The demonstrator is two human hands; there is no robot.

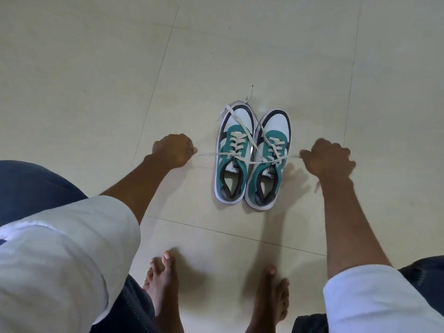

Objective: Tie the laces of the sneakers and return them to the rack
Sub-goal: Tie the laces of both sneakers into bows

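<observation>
Two teal, white and grey sneakers stand side by side on the tiled floor, toes pointing away from me: the left sneaker [236,117] and the right sneaker [276,123]. My left hand [173,150] pinches one cream lace end [209,155], stretched taut across the left sneaker to a crossing on the right sneaker's tongue. My right hand [329,159] grips the other end [292,156] just right of that sneaker. The left sneaker's loose lace [248,97] trails over its toe onto the floor. No rack is in view.
My bare feet [163,280] stand on the pale floor tiles [96,80] just in front of the sneakers. My white sleeves and dark trousers fill the lower corners. Bare tile surrounds the shoes on all sides.
</observation>
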